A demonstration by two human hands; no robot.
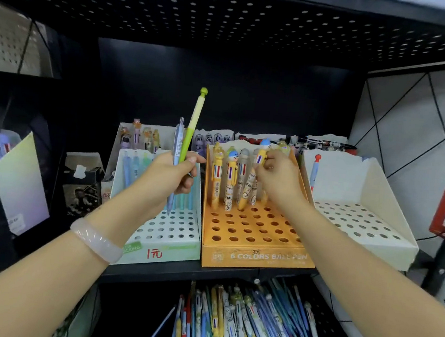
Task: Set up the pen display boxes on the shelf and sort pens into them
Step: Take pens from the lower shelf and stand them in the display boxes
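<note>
A person sorts pens at a black shelf, the right hand pinching a figure-topped multicolour pen among others standing in the back rows of the orange display box, apparently seating it in a hole. The left hand grips a green pen and a blue pen upright over the mint display box, likely reserved for it. Unsorted pens lie on the shelf below.
</note>
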